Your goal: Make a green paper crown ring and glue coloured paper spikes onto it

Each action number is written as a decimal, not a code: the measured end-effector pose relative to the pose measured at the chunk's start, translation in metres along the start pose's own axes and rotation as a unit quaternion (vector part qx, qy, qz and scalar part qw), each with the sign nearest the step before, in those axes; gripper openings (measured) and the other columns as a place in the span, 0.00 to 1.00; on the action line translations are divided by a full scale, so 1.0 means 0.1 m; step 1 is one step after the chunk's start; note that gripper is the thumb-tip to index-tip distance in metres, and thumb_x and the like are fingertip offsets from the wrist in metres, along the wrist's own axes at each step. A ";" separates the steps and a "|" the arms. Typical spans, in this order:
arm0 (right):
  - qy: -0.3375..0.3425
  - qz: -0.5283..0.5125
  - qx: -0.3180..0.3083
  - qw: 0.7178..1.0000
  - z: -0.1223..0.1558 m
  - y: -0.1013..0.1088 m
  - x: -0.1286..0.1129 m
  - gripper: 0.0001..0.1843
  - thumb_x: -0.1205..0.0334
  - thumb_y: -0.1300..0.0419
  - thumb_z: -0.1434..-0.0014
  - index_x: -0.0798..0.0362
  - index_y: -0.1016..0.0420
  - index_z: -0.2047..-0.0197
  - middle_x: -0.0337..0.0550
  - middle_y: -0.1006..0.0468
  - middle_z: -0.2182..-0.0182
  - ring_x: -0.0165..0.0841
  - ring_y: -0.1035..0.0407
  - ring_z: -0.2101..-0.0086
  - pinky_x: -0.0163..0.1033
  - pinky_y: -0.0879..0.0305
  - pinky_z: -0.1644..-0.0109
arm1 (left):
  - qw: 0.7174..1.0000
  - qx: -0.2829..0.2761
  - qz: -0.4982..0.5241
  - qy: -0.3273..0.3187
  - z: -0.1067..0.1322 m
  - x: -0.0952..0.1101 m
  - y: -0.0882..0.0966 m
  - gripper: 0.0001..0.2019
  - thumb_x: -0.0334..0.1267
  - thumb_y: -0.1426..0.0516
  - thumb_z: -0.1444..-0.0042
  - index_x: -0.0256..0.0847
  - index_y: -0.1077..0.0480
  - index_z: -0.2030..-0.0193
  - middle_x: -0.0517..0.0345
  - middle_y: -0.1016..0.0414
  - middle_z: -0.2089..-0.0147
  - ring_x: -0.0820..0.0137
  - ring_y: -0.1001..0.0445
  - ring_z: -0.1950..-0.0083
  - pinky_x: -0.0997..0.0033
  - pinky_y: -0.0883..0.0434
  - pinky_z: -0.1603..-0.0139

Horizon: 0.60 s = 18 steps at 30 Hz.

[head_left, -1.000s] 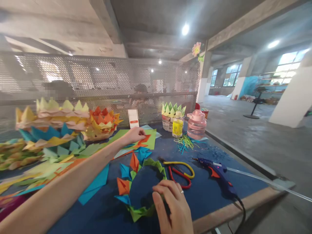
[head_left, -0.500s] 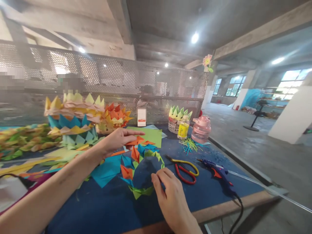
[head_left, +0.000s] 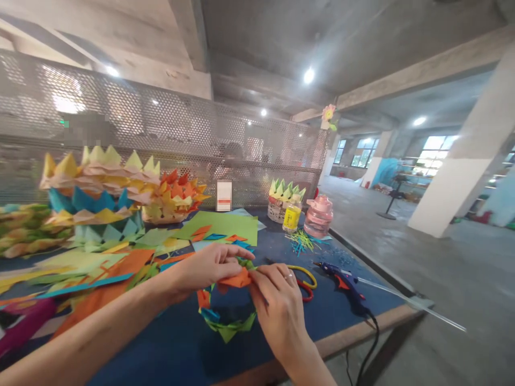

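Note:
My left hand [head_left: 225, 265] is closed on a folded orange paper piece [head_left: 237, 279], pinched between thumb and fingers. Fingertip to fingertip with it, my right hand [head_left: 279, 297] is closed on a ring of folded paper links [head_left: 228, 329] in green, orange and blue. The orange piece lies against the right fingertips; whether it is slotted into a link there I cannot tell. The ring hangs or rests just above the blue tabletop [head_left: 161, 354], and its far side is hidden behind my hands. Behind the right hand, scissors [head_left: 309, 276] with red and yellow handles are partly covered.
Right lies a blue glue gun [head_left: 341, 279] with a clear glue stick and a cable over the edge. Paper strips [head_left: 300, 241], a yellow-labelled bottle [head_left: 292, 217] and a pink bottle [head_left: 318, 217] stand behind. Green sheets [head_left: 225, 225] and stacked paper crowns [head_left: 100, 198] fill the left.
My left hand has come from the green sheet toward me, bringing an orange folded piece to my right hand. The ring is now partly hidden by the hands. The view has turned right.

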State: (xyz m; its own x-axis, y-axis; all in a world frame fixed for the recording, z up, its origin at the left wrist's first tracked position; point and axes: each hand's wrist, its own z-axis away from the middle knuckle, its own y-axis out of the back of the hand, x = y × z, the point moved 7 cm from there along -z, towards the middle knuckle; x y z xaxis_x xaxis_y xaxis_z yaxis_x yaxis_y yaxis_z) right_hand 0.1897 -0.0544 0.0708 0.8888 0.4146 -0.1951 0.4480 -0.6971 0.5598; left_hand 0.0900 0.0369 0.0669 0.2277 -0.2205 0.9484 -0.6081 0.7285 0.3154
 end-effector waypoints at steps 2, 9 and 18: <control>-0.008 -0.010 0.011 1.000 0.00 0.02 0.00 0.08 0.69 0.43 0.38 0.51 0.24 0.60 0.42 0.22 0.66 0.38 0.33 0.63 0.45 0.38 0.57 | 1.000 0.003 0.026 0.005 0.01 0.00 -0.01 0.23 0.53 0.44 0.45 0.37 0.31 0.49 0.65 0.32 0.76 0.75 0.35 0.77 0.77 0.38 0.75; -0.131 -0.094 -0.004 0.987 0.09 0.00 0.19 0.07 0.68 0.43 0.39 0.51 0.24 0.66 0.42 0.22 0.67 0.35 0.32 0.64 0.40 0.36 0.58 | 0.990 0.055 0.125 -0.027 0.04 0.09 0.03 0.29 0.62 0.42 0.52 0.35 0.27 0.59 0.48 0.23 0.59 0.65 0.27 0.59 0.71 0.31 0.62; -0.124 -0.139 -0.035 0.982 0.11 -0.04 0.13 0.08 0.64 0.43 0.37 0.52 0.25 0.68 0.42 0.23 0.68 0.34 0.33 0.65 0.39 0.37 0.59 | 0.991 0.104 0.048 -0.069 -0.03 0.01 -0.04 0.13 0.48 0.37 0.56 0.38 0.27 0.72 0.57 0.21 0.69 0.66 0.25 0.66 0.68 0.30 0.61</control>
State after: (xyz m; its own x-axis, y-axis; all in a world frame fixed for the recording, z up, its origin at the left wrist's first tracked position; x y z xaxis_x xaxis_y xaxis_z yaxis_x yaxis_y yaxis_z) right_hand 0.2002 -0.0525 0.0571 0.7332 0.4212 -0.5338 0.6764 -0.5324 0.5089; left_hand 0.0948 0.0353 0.0668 0.0630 -0.2532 0.9654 -0.7692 0.6039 0.2086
